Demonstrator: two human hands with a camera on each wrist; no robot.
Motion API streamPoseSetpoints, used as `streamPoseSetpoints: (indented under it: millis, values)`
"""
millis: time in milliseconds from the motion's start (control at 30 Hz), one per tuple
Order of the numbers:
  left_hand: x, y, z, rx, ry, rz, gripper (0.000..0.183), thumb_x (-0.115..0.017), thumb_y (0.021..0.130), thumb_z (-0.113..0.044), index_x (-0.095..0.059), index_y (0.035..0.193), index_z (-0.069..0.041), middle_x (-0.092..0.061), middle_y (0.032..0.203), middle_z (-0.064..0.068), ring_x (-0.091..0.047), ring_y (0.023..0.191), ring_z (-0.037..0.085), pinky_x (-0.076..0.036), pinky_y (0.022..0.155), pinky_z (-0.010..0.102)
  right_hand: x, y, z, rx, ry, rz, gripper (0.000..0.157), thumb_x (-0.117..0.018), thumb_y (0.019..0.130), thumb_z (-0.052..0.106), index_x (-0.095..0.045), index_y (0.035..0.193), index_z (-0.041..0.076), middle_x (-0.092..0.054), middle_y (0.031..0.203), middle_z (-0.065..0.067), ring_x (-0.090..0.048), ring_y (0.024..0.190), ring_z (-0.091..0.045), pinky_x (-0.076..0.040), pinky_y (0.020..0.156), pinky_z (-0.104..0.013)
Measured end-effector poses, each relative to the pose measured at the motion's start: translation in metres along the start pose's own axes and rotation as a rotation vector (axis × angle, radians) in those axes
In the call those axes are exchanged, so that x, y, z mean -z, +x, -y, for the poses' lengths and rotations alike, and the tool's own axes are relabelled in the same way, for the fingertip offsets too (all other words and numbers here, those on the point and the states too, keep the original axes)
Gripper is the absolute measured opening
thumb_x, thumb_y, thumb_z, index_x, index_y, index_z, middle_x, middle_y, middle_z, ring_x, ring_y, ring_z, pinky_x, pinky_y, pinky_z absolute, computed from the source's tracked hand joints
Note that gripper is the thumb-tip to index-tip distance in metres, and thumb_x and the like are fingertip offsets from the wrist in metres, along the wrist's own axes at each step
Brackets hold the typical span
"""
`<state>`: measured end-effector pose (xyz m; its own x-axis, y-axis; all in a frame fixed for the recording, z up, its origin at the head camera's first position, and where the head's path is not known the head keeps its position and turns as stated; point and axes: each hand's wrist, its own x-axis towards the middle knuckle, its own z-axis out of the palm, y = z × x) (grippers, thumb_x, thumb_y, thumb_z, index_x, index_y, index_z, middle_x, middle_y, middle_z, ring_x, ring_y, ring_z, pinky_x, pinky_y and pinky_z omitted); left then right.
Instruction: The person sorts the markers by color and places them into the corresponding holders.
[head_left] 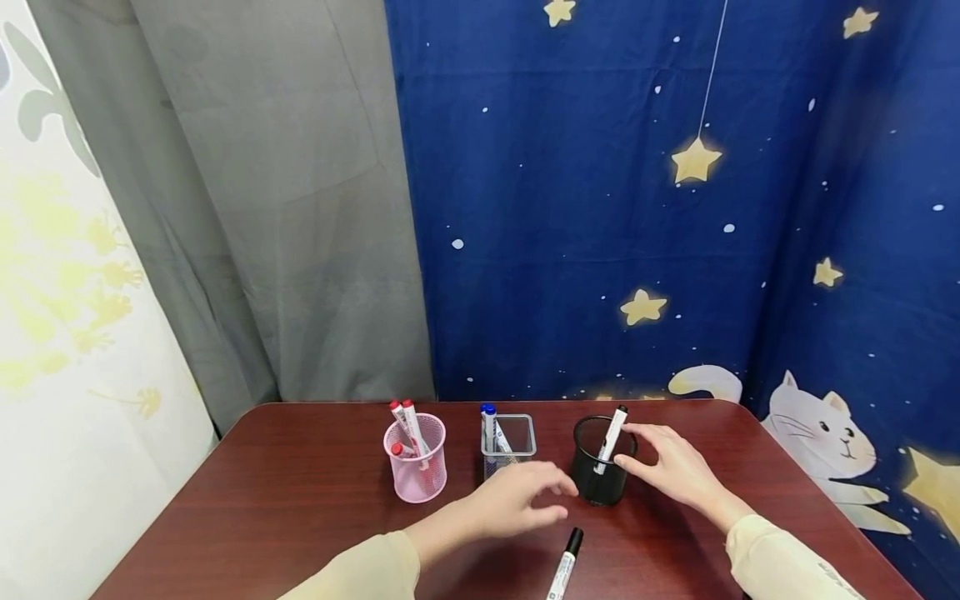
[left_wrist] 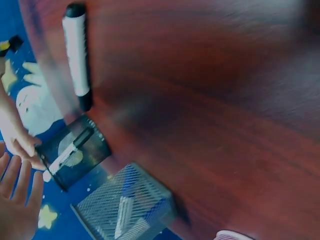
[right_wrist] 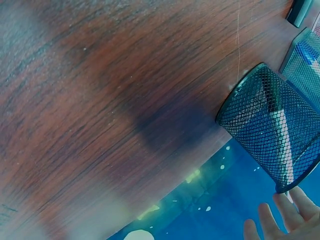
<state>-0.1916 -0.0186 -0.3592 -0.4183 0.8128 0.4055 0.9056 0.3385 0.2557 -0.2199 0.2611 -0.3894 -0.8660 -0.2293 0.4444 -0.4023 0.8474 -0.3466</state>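
A round black mesh pen cup [head_left: 600,492] stands on the table, with a black-and-white marker [head_left: 611,437] leaning inside it and poking above the rim. My right hand [head_left: 675,468] is at the cup's right side, thumb and fingers spread near the rim and the marker; the right wrist view shows its fingertips [right_wrist: 287,207] right at the rim. Over the table, in front of the grey square mesh holder [left_wrist: 115,200], my left hand [head_left: 517,500] hovers with loosely bent fingers and nothing in them. Below it lies another black-capped white marker [head_left: 562,571].
Blue-capped markers [head_left: 489,421] stand in the grey holder, left of the black cup. Farther left, a pink mesh cup [head_left: 418,487] contains several red-capped markers [head_left: 408,417]. Behind the brown table [head_left: 300,467] hang grey and blue star-patterned curtains [head_left: 562,208].
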Motion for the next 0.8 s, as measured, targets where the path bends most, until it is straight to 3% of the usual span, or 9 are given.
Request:
streamPoseSetpoints:
  millis: [267,567,800]
  values:
    - [-0.012,-0.020,-0.009,-0.143,0.220,0.112,0.021,-0.063,0.084,-0.026,-0.062,0.104,-0.021,-0.059,0.093,-0.012,-0.052,0.087,-0.004,-0.038,0.074,0.007,0.000,0.000,-0.001,0.011,0.002,-0.009,0.056,-0.068,0.076,0.049,-0.061,0.116,0.011,-0.060,0.112,-0.010,-0.053,0.105,-0.030,-0.043,0.081,-0.051]
    - [-0.024,-0.035,-0.019,-0.380,0.528,0.167,0.019,-0.064,0.081,-0.027,-0.063,0.100,-0.025,-0.056,0.092,-0.016,-0.049,0.080,0.000,-0.036,0.059,0.009,0.000,0.001,-0.001,0.008,0.000,-0.011,0.056,-0.067,0.076,0.049,-0.061,0.116,0.011,-0.060,0.112,-0.010,-0.053,0.104,-0.029,-0.044,0.080,-0.051]
    - [-0.033,-0.041,-0.021,-0.484,0.693,0.206,0.015,-0.050,0.091,-0.029,-0.062,0.099,-0.030,-0.055,0.102,-0.017,-0.048,0.090,-0.001,-0.034,0.059,0.009,-0.002,0.000,-0.003,-0.001,0.002,-0.002,0.056,-0.067,0.076,0.051,-0.061,0.117,0.012,-0.060,0.113,-0.010,-0.052,0.105,-0.029,-0.044,0.080,-0.051]
